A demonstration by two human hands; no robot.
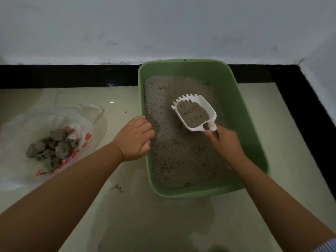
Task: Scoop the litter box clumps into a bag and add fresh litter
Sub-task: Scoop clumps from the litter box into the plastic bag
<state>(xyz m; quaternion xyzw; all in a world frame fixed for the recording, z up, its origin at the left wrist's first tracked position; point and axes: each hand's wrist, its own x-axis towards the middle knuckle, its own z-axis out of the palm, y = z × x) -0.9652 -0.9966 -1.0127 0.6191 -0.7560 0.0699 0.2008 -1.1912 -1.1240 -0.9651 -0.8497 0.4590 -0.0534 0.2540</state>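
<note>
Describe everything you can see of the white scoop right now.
The scoop is white, apparently plastic, with a toothed front edge and a deep bowl. It is full of grey litter and held above the litter bed inside the green litter box, teeth toward the wall. The right hand grips its handle; nothing else touches it.

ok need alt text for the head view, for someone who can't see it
A person's right hand holds a white slotted scoop full of grey litter above a green litter box, while the left hand grips the box's left rim. To the left, on the pale floor, a plastic bag lies open with grey clumps in it.
</note>
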